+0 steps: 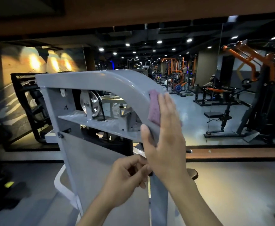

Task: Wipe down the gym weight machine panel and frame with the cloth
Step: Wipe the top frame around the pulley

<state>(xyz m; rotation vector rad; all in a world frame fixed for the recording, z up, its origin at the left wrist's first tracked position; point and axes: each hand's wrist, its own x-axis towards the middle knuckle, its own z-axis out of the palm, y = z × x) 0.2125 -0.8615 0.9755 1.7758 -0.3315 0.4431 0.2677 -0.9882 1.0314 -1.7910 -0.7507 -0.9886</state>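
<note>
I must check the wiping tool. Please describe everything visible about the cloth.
The cloth is pinkish purple, looks soft and fuzzy, and is folded into a small thick pad. It lies flat against the curved grey frame of the weight machine. The right hand presses it there with straight fingers, which cover its right part.

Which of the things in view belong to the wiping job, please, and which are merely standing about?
In the job: purple cloth, right hand pressing it, grey curved frame, grey panel.

Standing about: pulley wheel, orange machines, black bench, left hand with curled fingers.
</note>
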